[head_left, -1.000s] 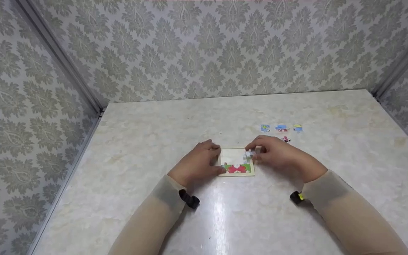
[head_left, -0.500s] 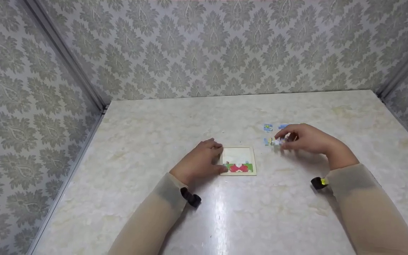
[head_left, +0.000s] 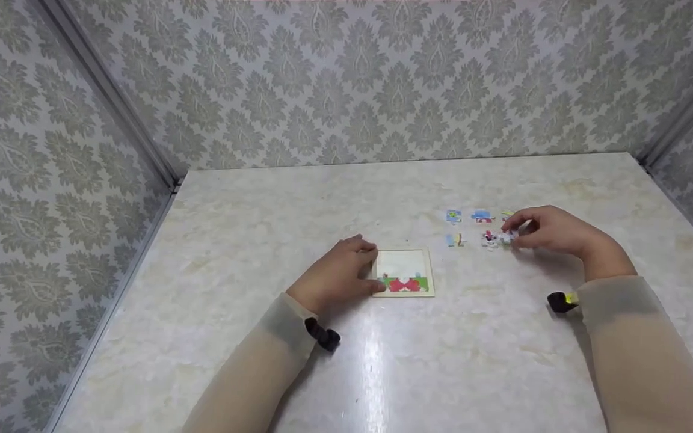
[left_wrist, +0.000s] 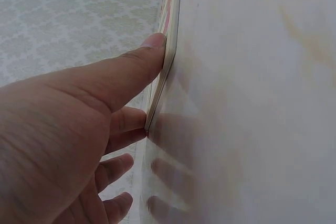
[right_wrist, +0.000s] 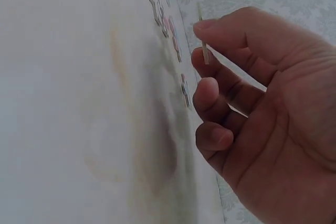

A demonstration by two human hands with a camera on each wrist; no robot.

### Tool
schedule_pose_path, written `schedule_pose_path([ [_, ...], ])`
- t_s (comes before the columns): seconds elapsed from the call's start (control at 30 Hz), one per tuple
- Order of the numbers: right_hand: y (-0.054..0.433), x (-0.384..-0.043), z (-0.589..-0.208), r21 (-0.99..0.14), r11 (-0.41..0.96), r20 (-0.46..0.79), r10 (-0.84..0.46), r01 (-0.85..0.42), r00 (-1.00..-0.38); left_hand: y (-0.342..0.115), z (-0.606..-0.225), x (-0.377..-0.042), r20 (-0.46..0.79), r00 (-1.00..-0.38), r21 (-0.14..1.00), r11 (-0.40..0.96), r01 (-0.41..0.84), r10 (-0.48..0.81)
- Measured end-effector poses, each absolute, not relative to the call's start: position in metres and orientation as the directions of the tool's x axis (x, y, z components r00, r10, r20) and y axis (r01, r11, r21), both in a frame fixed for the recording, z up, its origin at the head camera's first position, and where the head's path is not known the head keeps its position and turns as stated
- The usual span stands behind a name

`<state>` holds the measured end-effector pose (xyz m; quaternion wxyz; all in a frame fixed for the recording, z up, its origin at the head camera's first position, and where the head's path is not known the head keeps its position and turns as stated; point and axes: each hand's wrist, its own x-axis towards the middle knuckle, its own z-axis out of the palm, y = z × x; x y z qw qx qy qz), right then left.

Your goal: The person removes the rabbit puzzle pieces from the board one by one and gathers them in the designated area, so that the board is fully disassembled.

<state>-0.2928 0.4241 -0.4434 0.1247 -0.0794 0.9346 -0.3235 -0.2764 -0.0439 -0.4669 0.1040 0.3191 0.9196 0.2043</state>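
Fingers of the right hand pinch a puzzle piece above the surface, close by the loose pieces; a low sweep could scatter them, and so thin a hold might slip. The left hand grips the part-filled puzzle frame by its left side; slack there might let it skid.

The left hand hides part of the left edge of the puzzle tray. At the far right, a yellow-printed piece lies partly covered by the right hand. The pinched piece shows only its thin edge from the right wrist, and its print is too blurred to read from the head. The left sleeve and right sleeve are cut off nearest the person.
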Motion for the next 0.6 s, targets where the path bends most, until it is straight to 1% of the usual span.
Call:
schedule_pose_path([
  [0.13,0.4324,-0.2923,-0.4448,-0.592,0.806,-0.212,-0.192,-0.031,-0.958,-0.0436,-0.4675,-0.2773,-0.064,-0.777,0.452,0.712,0.537,0.626],
  [0.47,0.4299,-0.2936,-0.4445,-0.555,0.831,-0.235,-0.182,-0.022,-0.955,-0.0432,-0.4682,-0.2777,-0.062,-0.781,0.458,0.713,0.531,0.621],
  [0.6,0.4272,-0.2925,-0.4414,-0.550,0.835,-0.224,-0.174,-0.023,-0.959,-0.0430,-0.4679,-0.2776,-0.060,-0.774,0.450,0.709,0.543,0.631],
])
